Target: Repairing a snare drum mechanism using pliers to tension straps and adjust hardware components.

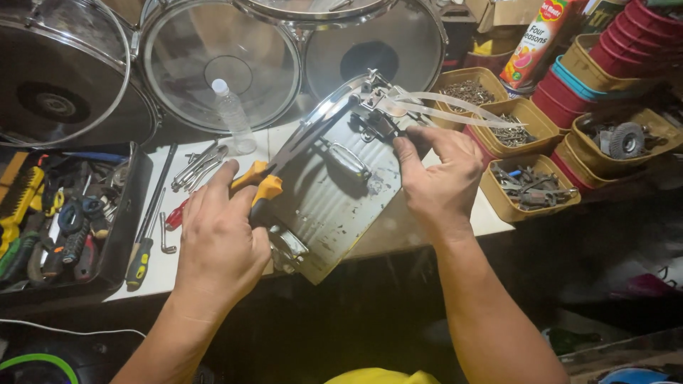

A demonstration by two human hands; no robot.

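A silver ribbed snare drum shell [324, 199] lies tilted on its side over the front edge of a white worktable [178, 267]. My left hand [220, 235] grips the yellow and black handles of pliers [265, 186], whose long jaws reach up along the drum's rim toward a metal bracket [373, 107]. My right hand [437, 174] holds the shell's upper right side, fingers just below that bracket. Clear plastic strips [455, 110] stick out rightward from the bracket.
Drums with clear heads [220, 60] stand at the back, a plastic bottle [231, 114] before them. A black toolbox [57, 213] of hand tools sits left, with loose wrenches [199, 167] and screwdrivers [146, 235] beside it. Yellow bins of hardware [530, 188] and stacked red tubs [626, 43] fill the right.
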